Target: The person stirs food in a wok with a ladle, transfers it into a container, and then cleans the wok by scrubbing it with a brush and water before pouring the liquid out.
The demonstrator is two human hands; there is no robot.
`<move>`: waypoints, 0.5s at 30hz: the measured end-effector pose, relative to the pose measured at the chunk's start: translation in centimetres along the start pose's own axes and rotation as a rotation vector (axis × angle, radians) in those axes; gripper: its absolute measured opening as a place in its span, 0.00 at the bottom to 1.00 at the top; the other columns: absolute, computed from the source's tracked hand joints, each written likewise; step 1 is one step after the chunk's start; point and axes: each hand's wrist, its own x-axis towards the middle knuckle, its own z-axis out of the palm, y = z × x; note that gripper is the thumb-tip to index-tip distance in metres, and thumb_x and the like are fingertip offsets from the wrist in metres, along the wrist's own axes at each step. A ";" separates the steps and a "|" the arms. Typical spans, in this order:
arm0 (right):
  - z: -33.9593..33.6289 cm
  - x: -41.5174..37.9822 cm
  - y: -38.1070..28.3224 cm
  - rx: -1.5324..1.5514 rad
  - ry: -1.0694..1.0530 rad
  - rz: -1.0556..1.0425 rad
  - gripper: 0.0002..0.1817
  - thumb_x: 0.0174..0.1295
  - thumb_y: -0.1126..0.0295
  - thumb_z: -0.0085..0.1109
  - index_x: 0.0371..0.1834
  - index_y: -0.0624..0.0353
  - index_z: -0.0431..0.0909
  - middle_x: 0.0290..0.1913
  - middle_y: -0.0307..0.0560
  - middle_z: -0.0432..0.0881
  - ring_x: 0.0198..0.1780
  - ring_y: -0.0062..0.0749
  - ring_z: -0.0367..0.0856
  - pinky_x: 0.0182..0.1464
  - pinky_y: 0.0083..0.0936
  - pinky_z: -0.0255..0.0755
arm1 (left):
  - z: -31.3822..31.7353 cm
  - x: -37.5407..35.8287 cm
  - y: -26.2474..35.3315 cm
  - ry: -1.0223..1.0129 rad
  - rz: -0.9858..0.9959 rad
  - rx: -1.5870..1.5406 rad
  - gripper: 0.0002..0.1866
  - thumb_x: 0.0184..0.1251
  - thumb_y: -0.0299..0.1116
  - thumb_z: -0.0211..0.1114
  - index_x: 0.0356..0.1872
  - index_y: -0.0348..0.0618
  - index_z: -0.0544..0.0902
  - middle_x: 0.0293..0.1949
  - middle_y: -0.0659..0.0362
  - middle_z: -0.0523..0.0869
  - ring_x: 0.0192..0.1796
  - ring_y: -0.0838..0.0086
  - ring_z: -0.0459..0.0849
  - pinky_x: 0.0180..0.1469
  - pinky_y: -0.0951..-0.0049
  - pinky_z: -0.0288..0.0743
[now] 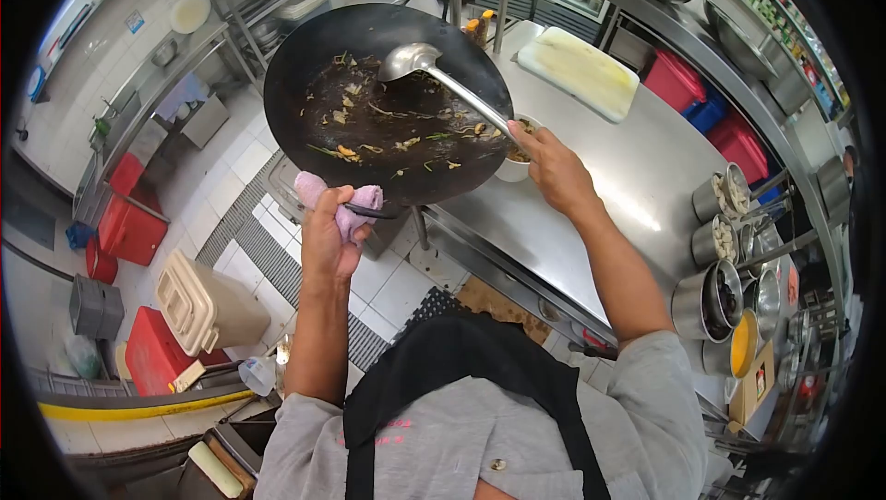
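Observation:
A large black wok [305, 121] is held up and tilted toward me, with scraps of egg, greens and other food stuck about its inside. My left hand [330, 232] is closed around the wok's handle through a folded pink cloth [365, 204]. In my right hand [554, 168] is the handle of a steel ladle [461, 94]; its bowl rests over the wok's inside, near the upper middle. Partly hidden behind the wok's right rim is a white bowl [513, 170] with food in it, standing on the steel counter [600, 186].
A white cutting board [580, 72] lies on the counter's far part. Several steel pots [697, 301] with ingredients stand at right. On the floor at left are a beige lidded bin [208, 301] and red containers [152, 348]. Bottles [482, 27] show behind the wok.

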 end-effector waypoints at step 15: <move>-9.0 -6.7 4.2 0.007 -0.164 0.114 0.38 0.54 0.83 0.56 0.71 0.41 0.71 0.40 0.50 0.74 0.43 0.47 0.78 0.48 0.41 0.72 | -0.5 1.7 0.1 0.043 0.000 0.008 0.05 0.65 0.28 0.61 0.36 0.38 0.77 0.28 0.58 0.79 0.25 0.75 0.77 0.17 0.77 0.66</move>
